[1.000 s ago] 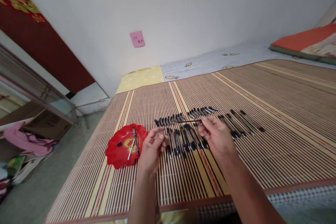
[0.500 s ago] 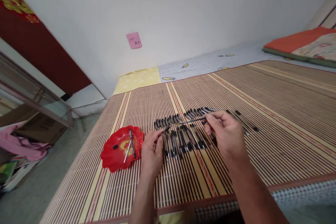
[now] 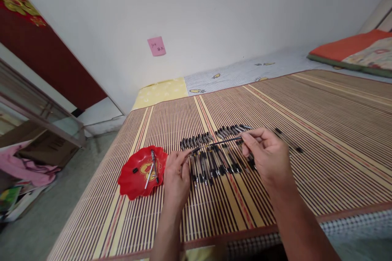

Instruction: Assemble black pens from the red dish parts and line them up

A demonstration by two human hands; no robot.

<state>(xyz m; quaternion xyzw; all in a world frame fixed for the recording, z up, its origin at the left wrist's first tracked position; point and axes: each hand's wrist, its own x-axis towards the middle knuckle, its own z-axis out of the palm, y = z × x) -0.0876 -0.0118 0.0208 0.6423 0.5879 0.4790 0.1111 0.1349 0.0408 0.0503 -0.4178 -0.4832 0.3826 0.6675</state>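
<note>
A clear pen barrel with a black end (image 3: 196, 149) is pinched in my left hand (image 3: 177, 175), close to the red plate. My right hand (image 3: 265, 153) pinches the far end of a thin dark pen refill (image 3: 225, 141). Refill and barrel form one slanting line between my hands, the refill's left part apparently inside the barrel. Below them lies a row of clear pens without caps (image 3: 211, 165), side by side on the striped mat. Behind is a row of black pen caps (image 3: 199, 140), and a second group of caps (image 3: 231, 130) lies to its right.
On the left a red wavy-edged plate (image 3: 127, 185) holds a pen (image 3: 154, 166), a white stick (image 3: 148, 176) and a small black piece (image 3: 135, 170). A capped pen (image 3: 288, 140) lies right of my right hand. Folded orange bedding (image 3: 346, 49) sits at the back right.
My right hand has shifted slightly right, with the refill still in its fingers. It now covers more of the pens beside it. The left hand has hardly moved.
</note>
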